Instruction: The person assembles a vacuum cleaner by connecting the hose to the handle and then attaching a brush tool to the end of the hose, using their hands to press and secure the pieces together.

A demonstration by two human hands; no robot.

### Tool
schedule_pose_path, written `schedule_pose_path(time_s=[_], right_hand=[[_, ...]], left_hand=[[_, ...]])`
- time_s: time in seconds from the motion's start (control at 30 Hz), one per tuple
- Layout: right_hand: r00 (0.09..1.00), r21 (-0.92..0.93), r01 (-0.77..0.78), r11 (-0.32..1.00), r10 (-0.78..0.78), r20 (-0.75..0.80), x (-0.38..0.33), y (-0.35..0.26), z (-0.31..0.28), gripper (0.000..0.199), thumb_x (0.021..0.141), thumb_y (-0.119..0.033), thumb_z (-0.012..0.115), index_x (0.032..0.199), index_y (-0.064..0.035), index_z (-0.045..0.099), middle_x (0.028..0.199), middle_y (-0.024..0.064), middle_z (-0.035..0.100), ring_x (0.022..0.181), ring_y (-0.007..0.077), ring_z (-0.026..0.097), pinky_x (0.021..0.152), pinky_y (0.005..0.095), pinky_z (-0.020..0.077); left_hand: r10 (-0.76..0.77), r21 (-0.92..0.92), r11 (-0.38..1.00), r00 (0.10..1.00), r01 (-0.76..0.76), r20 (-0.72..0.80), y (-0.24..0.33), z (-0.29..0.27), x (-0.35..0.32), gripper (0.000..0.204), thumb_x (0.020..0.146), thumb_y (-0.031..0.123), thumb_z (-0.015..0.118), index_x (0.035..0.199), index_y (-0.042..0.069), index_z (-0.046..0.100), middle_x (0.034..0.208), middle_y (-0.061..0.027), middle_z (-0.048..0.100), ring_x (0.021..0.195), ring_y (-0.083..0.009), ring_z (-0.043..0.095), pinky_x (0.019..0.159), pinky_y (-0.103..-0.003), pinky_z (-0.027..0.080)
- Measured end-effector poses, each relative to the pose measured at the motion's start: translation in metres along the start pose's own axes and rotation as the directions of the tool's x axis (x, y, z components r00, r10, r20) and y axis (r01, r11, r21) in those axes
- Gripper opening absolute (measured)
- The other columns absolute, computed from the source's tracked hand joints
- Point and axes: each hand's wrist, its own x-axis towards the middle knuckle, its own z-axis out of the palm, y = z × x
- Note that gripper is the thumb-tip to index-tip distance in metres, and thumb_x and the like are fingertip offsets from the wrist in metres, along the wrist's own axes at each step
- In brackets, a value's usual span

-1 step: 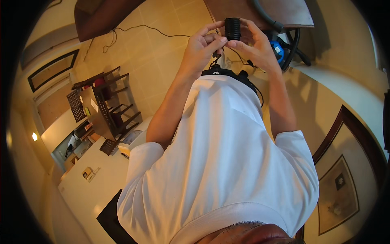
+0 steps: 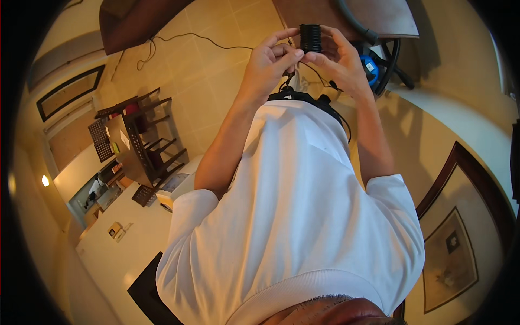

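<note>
A short black cylinder with ribbed sides (image 2: 310,38) is held upright between my two hands, out in front of my body. My left hand (image 2: 274,58) pinches its near lower left edge with thumb and fingers. On the other side, my right hand (image 2: 342,60) curves round it, thumb at the lower edge and fingers at the upper right. What the cylinder belongs to cannot be made out. Just below the hands, a dark cord or strap (image 2: 287,81) hangs near my waist, beside a black belt-like item (image 2: 295,96).
A brown table (image 2: 379,19) stands at the far right, with a thick grey hose (image 2: 355,21) over it. Beside it sits a blue and black machine (image 2: 369,69). A thin cable (image 2: 200,37) crosses the tiled floor. Dark chairs (image 2: 157,130) are at the left; a framed picture (image 2: 451,260) hangs right.
</note>
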Motion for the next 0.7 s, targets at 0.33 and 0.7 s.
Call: schedule_pose_path(time_s=[0.33,0.7], right_hand=[[0.99,0.46,-0.135,0.877,0.142,0.02,0.007,-0.004,-0.012,0.041,0.108,-0.023,0.054,0.141,0.0009,0.052,0.112,0.0118,0.068,0.085,0.0164,0.063,0.084,0.0303,0.0525],[0.798,0.556,-0.478,0.68,0.071,0.599,0.001,-0.004,-0.058,0.058,0.091,-0.036,0.063,0.132,0.0049,0.059,0.075,0.0031,0.052,0.046,0.0054,0.04,0.045,0.0239,0.041]], left_hand=[[0.318,0.537,0.828,0.924,-0.16,-0.214,0.005,-0.002,-0.003,0.016,0.092,0.014,0.081,0.101,0.002,0.075,0.078,0.0018,0.067,0.071,-0.003,0.055,0.064,-0.02,0.044],[0.414,0.54,0.805,0.884,-0.245,-0.216,0.004,-0.071,0.0,0.009,0.095,0.011,0.077,0.096,0.001,0.077,0.083,0.003,0.07,0.077,-0.0047,0.059,0.071,-0.021,0.047]])
